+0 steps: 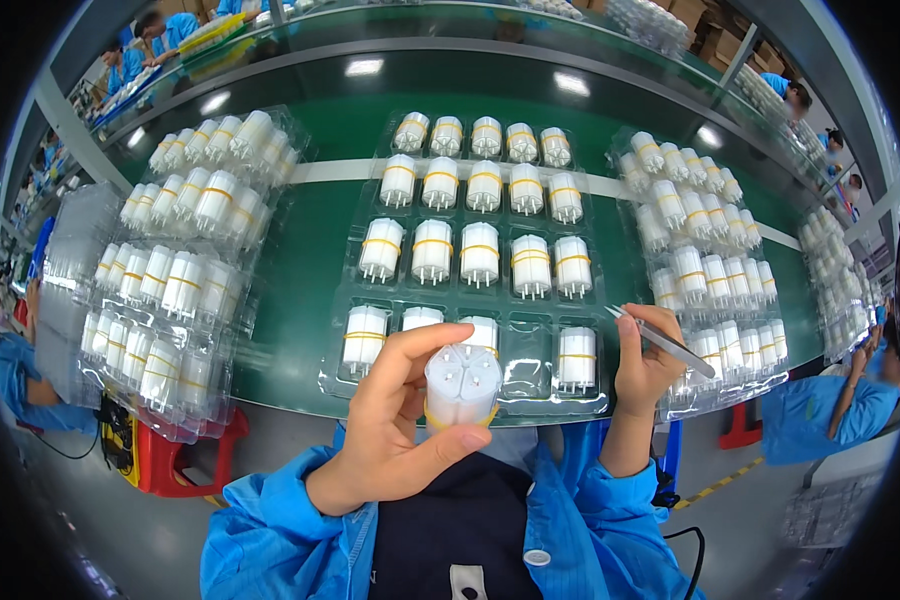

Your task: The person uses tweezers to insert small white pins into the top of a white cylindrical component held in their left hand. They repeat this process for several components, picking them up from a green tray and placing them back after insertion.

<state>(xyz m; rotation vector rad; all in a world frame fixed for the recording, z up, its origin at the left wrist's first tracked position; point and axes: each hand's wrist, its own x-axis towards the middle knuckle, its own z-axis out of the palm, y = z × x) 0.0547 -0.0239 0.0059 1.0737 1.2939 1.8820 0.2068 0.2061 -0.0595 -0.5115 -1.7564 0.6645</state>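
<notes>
My left hand (410, 410) is wrapped round a bundle of white plastic pieces (462, 378), held by a yellow rubber band near its lower part. The bundle's end face tilts up, showing wedge-shaped segments with small pins. In my right hand (645, 375) a pair of metal tweezers (682, 352) is pinched, its tips pointing left, apart from the bundle. Before me lies a clear plastic tray (440, 290) with rows of similar banded white bundles (479, 253), their pins facing me. My left hand partly hides its nearest row.
Stacked clear trays of the same bundles stand at left (185, 280) and right (710, 270) on the green table (290, 340). Empty-looking nested trays (75, 290) sit farther left. Red stools (185, 455) flank me below the table edge. Co-workers in blue (830, 415) sit at both sides.
</notes>
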